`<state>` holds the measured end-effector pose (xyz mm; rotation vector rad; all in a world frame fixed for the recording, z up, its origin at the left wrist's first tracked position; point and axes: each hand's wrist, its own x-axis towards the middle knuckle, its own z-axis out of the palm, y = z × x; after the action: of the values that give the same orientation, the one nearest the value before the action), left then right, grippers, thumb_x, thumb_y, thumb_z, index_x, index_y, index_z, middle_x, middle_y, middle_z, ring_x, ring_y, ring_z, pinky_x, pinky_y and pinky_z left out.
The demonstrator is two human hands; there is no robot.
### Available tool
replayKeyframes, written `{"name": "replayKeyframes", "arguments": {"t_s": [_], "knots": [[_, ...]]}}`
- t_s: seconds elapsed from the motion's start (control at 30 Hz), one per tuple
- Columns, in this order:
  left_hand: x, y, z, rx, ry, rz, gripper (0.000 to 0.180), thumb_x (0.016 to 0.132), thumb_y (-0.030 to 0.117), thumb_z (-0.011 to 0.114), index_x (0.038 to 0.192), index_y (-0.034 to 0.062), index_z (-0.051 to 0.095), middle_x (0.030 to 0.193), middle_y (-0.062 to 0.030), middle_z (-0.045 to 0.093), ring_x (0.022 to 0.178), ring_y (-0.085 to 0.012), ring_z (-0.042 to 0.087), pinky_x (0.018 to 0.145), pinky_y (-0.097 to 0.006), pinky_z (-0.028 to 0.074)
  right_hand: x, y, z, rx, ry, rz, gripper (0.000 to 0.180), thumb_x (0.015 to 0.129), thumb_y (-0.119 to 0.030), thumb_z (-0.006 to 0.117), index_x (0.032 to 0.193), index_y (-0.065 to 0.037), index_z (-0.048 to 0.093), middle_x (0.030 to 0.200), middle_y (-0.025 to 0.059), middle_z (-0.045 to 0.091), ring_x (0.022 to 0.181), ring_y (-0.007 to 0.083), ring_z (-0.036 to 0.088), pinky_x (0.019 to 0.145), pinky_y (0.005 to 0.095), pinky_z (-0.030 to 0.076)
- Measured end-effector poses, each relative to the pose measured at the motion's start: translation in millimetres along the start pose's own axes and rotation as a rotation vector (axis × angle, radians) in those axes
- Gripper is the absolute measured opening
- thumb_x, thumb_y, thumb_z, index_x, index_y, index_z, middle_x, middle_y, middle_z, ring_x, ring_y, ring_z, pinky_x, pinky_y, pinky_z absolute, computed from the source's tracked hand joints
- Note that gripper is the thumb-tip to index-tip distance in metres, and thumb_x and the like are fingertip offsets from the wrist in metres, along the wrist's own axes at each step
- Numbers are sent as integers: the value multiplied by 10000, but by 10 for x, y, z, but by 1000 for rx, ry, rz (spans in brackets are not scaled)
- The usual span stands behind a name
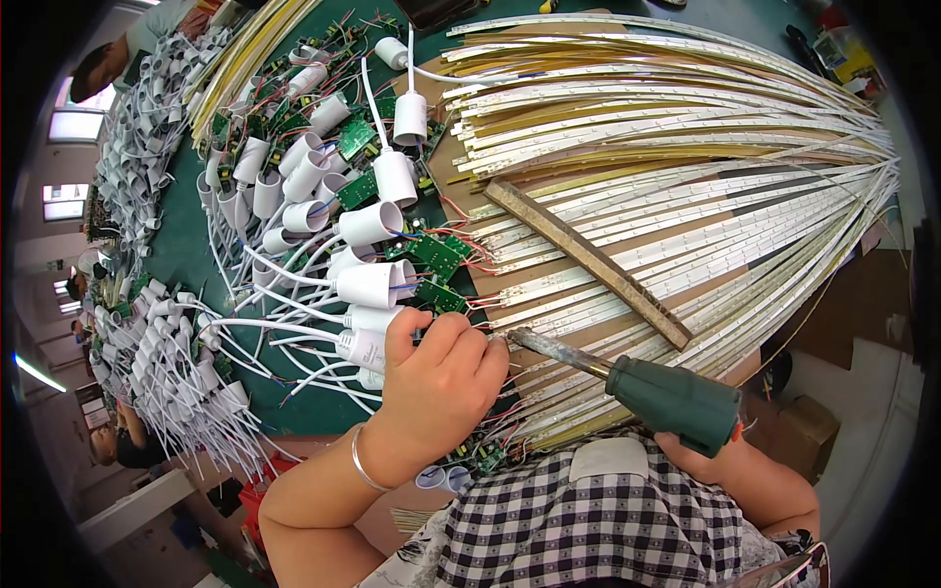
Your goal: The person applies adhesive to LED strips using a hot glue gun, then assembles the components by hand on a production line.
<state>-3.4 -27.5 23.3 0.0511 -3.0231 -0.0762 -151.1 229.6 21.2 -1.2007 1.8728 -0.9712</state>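
My right hand (691, 459), partly hidden by the tool, grips a soldering iron (674, 400) with a thick dark green handle. Its metal tip reaches left to the wired ends of the white LED strips (559, 318), close to my left fingertips. My left hand (446, 382) is closed with its fingers bent down at those ends; whatever it pinches is hidden beneath the fingers. Just beyond it lie white lamp caps (376, 284) with white cables. Green circuit boards (441, 253) with thin red and blue wires sit between the caps and strips.
A wooden bar (588, 263) lies slantwise across the strips. More strips (627, 98) fan out on the far right. Heaps of white caps (172, 358) cover the left of the green table (319, 416). Other people (147, 441) are at the left edge.
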Motion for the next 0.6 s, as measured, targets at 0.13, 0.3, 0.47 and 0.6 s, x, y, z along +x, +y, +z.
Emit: {"name": "replayKeyframes", "arguments": {"t_s": [0.13,0.3,0.47,0.6], "knots": [[4,-5,1,-5,1,4,156,677,126,621,830,127,651,764,53,573,814,-135,551,837,-394,329,6,5,4,-25,-4,-26,294,743,-150,681,1031,-97,652,953,38,698,920,217,662,950,377,444],[-6,-16,0,-12,8,5,155,671,126,625,824,126,651,761,53,572,810,-135,551,830,-390,330,-36,-6,10,29,46,17,286,737,-141,681,1015,-81,655,946,49,697,915,234,662,934,385,456],[8,7,7,-5,16,3,154,669,126,628,821,125,654,757,52,570,806,-135,552,829,-385,330,-24,-2,4,-32,29,-39,269,751,-155,667,1010,-84,659,949,60,694,915,258,660,915,404,471],[-1,4,18,-11,30,0,154,670,125,628,822,123,656,754,51,569,802,-135,552,831,-384,329,-6,-15,4,-27,18,-28,264,758,-170,662,1011,-96,664,953,57,694,917,259,660,919,408,469]]}}
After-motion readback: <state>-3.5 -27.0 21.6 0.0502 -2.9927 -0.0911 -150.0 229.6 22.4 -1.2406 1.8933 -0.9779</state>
